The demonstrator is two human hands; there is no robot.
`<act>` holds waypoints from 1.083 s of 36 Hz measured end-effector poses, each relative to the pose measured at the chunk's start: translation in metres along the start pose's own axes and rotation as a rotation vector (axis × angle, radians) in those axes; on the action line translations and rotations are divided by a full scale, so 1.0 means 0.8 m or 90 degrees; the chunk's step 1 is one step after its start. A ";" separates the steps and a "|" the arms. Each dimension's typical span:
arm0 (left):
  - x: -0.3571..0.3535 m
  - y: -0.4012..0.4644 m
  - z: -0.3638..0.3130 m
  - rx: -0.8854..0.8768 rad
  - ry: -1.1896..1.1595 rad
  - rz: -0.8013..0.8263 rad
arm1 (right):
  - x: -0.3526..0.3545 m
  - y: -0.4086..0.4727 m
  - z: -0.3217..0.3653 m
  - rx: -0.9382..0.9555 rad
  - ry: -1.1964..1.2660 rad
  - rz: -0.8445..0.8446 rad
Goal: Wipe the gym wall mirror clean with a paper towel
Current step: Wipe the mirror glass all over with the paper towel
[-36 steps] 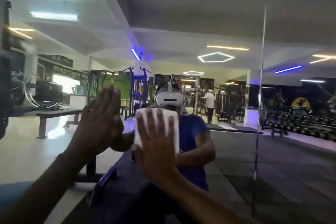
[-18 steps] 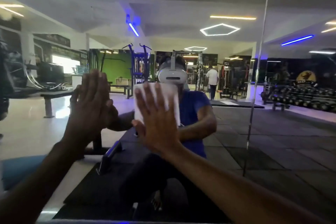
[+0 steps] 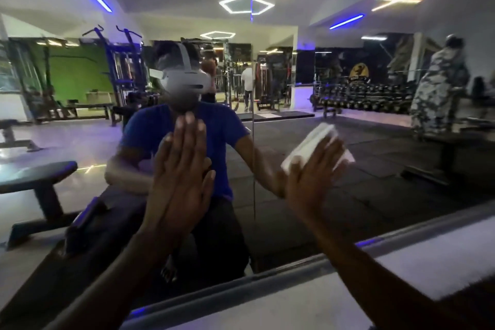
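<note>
Two hands are flat on the mirror, and only one of them is doing the cleaning. The right hand lies with its fingers straight and close together over a folded white paper towel, pressing it against the glass just right of the thin vertical seam between two mirror panels; nothing is curled round the towel, it is simply pinned under the fingers and palm, with its upper and left edges sticking out past them. The left hand is spread flat too, fingers straight and together, bare palm toward the glass left of the seam; it looks to be touching and bracing, though actual contact cannot be told for sure. It holds nothing. Judging from this, the step in hand is a wiping stroke across the right-hand panel, low down and not far above the mirror's bottom frame. To do it well, pressure should stay even across all the fingers so the towel does not bunch or slip out from under the palm, and strokes should overlap, working steadily from one side to the other and down to the frame. The seam probably collects grime, so running a folded edge along it would help. The bracing palm is likely to leave its own print, so that patch will want a pass afterward. How clean the glass already is cannot be judged; no streaks show clearly.
</note>
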State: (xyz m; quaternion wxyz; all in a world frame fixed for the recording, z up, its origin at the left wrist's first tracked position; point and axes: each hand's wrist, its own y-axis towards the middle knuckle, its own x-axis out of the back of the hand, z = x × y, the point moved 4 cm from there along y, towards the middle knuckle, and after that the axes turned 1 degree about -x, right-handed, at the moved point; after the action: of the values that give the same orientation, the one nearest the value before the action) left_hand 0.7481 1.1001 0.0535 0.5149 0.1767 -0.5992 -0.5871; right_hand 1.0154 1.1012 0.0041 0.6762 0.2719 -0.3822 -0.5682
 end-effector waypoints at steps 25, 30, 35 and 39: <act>-0.037 -0.018 -0.023 0.009 0.055 -0.022 | -0.012 -0.011 -0.012 0.285 -0.050 0.105; -0.016 0.049 -0.024 0.043 0.024 -0.092 | 0.027 0.209 0.030 0.087 -0.029 -0.090; -0.027 0.077 -0.036 0.065 0.068 -0.055 | 0.009 0.111 0.063 0.126 -0.065 -0.064; -0.030 0.075 -0.037 0.042 0.097 -0.028 | -0.006 0.008 0.039 0.351 -0.063 0.081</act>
State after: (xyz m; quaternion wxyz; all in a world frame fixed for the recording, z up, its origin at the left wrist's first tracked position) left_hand 0.8060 1.1194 0.0903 0.5399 0.2509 -0.5735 -0.5627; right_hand 0.9932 1.1094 0.0255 0.5914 0.3928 -0.5715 -0.4116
